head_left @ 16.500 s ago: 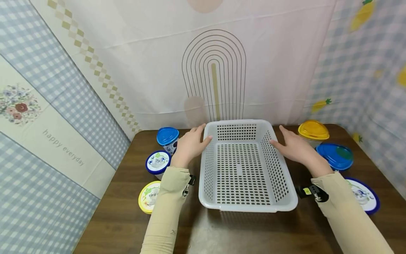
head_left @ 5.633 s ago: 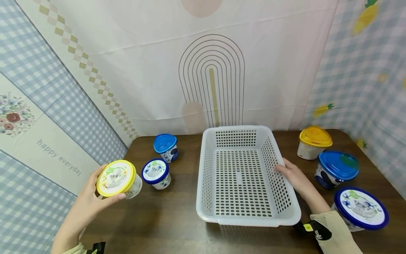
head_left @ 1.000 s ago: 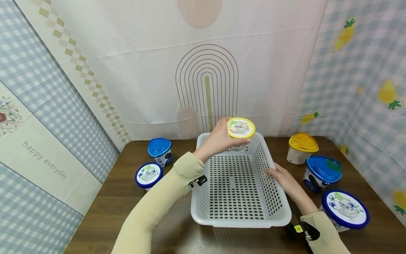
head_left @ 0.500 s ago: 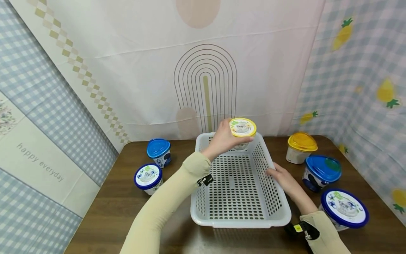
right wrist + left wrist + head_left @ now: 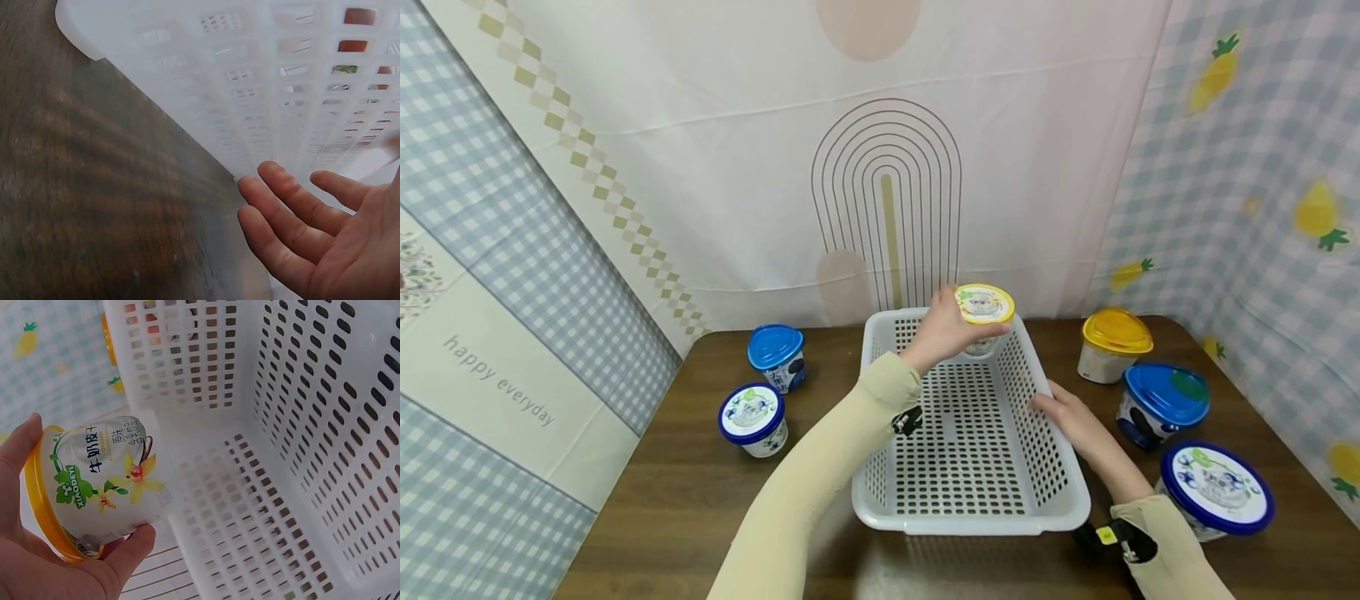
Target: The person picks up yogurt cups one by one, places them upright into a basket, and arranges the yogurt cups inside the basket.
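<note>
Brown table [image 5: 647, 500] before a patterned cloth [image 5: 737, 208]. Left hand [image 5: 943, 329] pinches the yellow-lidded tub [image 5: 112, 475] above the far end of the basket [image 5: 973, 527]; right hand [image 5: 1078, 425] grips its right wall, thumb inside. Tub presumably light, smooth, thin-walled: best held near its lid [image 5: 40, 494].

Left hand [image 5: 942, 333] curled, gripping; right hand [image 5: 1072, 421] loosely bent.

I can pass over the near end of the basket [image 5: 970, 527]; left sleeve [image 5: 820, 471] and right hand [image 5: 1067, 419] obstruct its sides.
</note>
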A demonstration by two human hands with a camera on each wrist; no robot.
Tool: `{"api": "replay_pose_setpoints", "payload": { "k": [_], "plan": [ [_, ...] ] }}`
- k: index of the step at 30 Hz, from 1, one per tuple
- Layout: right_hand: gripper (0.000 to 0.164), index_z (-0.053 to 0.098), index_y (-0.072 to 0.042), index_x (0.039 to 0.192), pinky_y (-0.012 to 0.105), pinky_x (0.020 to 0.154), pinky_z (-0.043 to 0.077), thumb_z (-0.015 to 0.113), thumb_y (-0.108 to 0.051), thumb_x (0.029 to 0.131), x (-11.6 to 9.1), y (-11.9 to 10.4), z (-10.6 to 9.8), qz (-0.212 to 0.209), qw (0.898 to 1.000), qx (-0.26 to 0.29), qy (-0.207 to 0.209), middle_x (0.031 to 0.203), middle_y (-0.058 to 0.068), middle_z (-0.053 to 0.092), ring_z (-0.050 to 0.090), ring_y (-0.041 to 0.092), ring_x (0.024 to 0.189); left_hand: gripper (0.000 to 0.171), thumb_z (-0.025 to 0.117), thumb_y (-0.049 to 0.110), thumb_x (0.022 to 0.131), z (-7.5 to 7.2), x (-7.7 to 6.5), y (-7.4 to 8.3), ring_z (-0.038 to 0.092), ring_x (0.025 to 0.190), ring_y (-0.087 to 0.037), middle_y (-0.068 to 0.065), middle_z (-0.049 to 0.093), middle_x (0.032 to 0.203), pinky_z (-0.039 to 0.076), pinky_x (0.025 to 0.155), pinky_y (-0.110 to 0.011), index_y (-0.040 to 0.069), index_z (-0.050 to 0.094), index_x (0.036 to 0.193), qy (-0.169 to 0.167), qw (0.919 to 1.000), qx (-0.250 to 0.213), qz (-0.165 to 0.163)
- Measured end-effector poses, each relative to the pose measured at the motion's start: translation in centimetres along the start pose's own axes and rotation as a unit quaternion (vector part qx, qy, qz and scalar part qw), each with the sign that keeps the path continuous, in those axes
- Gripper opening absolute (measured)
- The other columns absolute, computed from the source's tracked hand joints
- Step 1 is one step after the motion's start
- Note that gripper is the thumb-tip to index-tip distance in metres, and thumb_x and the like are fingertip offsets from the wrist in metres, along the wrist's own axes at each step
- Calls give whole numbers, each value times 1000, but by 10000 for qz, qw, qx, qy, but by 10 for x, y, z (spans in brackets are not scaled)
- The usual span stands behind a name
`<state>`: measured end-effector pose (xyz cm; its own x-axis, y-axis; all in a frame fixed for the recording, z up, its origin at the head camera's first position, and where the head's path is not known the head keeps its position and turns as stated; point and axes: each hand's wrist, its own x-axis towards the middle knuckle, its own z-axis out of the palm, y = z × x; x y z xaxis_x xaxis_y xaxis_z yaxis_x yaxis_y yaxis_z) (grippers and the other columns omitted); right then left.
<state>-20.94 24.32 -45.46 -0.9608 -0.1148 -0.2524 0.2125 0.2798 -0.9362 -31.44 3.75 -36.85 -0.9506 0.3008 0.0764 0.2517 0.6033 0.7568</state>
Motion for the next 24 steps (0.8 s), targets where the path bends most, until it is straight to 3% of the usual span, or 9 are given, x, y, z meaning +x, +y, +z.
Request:
{"api": "replay_pose_setpoints", "payload": {
  "k": [11,24],
  "plan": [
    [65,20,-5,158,47,74,60,47,-22,101,0,0,0,-43,10000,-54,31,136,34,51,69,33,97,118,82,60,74,13,7,-12,53,119,-25,-15,43,140,48,99,-38,1,20,156,43,10000,74,-15],
    [65,21,-5,158,48,73,60,47,-23,101,2,2,0,-23,10000,-25,59,136,35,51,69,33,95,118,82,63,73,28,12,-27,54,115,-26,-13,45,136,49,98,-38,4,22,156,-1,9997,91,-240]
  ]
}}
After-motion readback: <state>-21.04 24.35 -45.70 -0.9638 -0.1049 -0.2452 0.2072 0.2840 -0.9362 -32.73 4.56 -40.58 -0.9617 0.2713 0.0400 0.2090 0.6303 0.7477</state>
